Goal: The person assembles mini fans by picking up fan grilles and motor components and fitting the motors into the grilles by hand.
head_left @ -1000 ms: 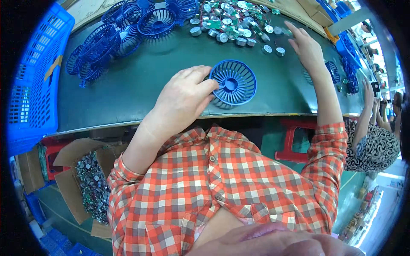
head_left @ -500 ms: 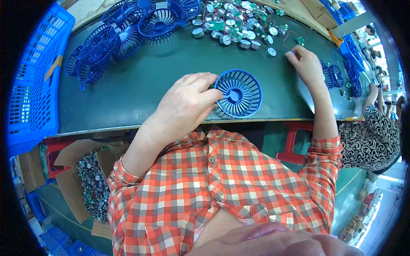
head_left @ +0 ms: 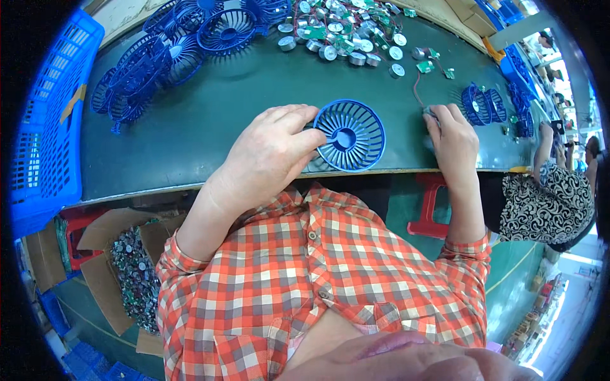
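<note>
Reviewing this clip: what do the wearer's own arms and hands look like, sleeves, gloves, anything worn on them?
Both hands are bare: no gloves, rings, watch or wristband show on the left hand or the right hand. The forearms are uncovered too. The person wears a checked shirt in orange-red, white and grey, buttoned down the front, its sleeves rolled up to about the elbows on both arms.

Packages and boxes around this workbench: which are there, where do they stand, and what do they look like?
Blue plastic crate: left of the bench, latticed walls, a tan strip on its side.
Open cardboard box: on the floor under the bench's left end, brown flaps, filled with small silvery parts.
Labels, signs, screens: none that can be made out.
</note>
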